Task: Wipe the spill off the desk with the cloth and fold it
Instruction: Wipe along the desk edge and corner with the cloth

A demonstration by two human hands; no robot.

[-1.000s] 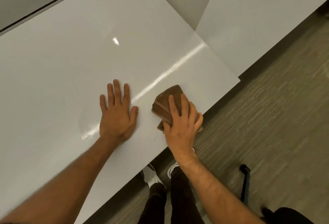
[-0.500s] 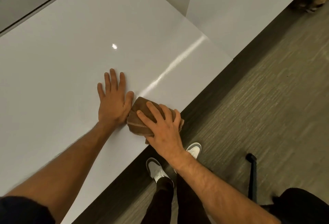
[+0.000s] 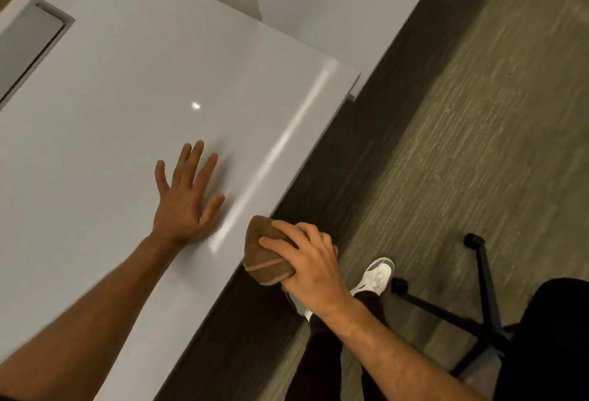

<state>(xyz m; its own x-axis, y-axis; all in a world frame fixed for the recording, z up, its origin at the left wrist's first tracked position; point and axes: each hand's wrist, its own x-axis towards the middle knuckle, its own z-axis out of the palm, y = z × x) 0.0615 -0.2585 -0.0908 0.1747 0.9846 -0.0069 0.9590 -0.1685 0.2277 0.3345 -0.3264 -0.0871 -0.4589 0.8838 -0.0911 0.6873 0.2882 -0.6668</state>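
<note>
While the left hand [image 3: 185, 199] lies flat with fingers spread on the white worktop [image 3: 111, 133], the right hand [image 3: 310, 268] grips the bunched brown cloth [image 3: 264, 254]. That cloth sits at the worktop's near edge, at four o'clock from the left hand.

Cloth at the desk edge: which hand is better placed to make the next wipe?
Right, most likely. The right hand already grips the bunched brown cloth at the desk edge, fingers curled over it. The left hand lies flat on the desk, fingers spread, holding nothing, apart from the cloth.
</note>
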